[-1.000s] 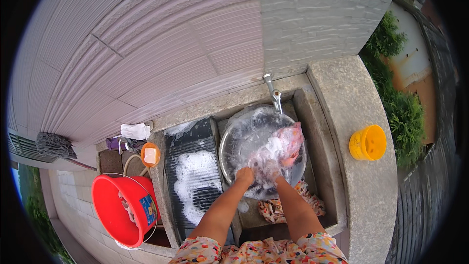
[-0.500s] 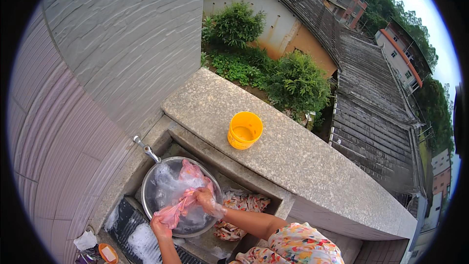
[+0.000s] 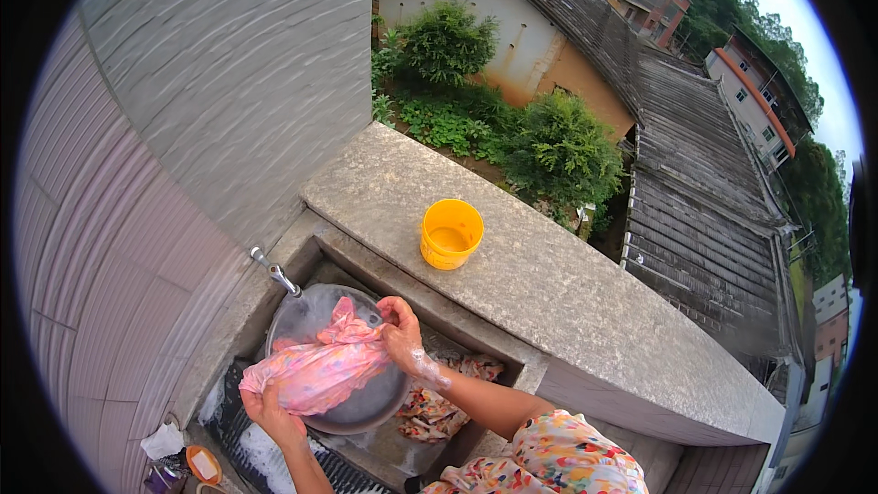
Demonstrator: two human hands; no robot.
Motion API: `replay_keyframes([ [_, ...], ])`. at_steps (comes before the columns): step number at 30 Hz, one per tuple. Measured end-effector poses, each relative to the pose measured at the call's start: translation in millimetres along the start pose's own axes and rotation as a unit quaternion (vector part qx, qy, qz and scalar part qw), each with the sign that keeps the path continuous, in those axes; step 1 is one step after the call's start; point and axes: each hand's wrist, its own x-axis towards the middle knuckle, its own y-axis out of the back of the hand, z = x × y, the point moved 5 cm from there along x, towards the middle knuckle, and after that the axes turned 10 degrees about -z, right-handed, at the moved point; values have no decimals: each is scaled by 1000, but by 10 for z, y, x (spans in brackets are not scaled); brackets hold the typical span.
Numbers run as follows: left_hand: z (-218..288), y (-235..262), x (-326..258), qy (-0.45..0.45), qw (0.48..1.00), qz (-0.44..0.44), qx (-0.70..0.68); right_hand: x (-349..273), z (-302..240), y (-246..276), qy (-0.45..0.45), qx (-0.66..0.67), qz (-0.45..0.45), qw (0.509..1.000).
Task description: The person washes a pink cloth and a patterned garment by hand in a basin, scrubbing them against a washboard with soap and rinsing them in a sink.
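A wet pink patterned garment (image 3: 320,370) is stretched between my two hands above a round metal basin (image 3: 377,410) of soapy water. My left hand (image 3: 273,413) grips its near left end, over the basin's rim beside the black ridged washboard. My right hand (image 3: 401,337) is closed on the other end, at the basin's right side, with suds on the wrist. The cloth hides much of the water. A second garment, patterned in cream, orange and dark colours (image 3: 437,412), lies crumpled in the sink to the right of the basin.
The concrete sink (image 3: 512,382) encloses the basin, with a metal tap (image 3: 274,272) at its far left corner. A yellow bucket (image 3: 452,235) stands on the stone ledge (image 3: 567,311). Foam covers part of the washboard (image 3: 240,444); an orange dish with soap (image 3: 203,465) sits at lower left.
The pink garment was bunched low in the basin; now it is lifted and spread wide. My left hand has moved left and up, my right hand up and slightly right.
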Motion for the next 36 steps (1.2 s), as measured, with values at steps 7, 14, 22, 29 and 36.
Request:
replay_keyframes([
  [7, -1406, 507, -356, 303, 595, -55, 742, -220, 1011, -162, 44, -529, -109, 841],
  [14, -2130, 333, -665, 352, 526, -270, 726, -374, 1453, -699, -71, -523, -294, 797],
  [22, -1901, 168, -397, 474, 492, -434, 587, -77, 2659, -334, 33, -676, -522, 518],
  [29, -1323, 381, 501, 190, 672, -186, 692, -71, 1580, -550, -147, -583, -449, 661],
  [36, -2394, 691, -68, 350, 599, -248, 677, -497, 1656, -641, 4, -699, -443, 562],
])
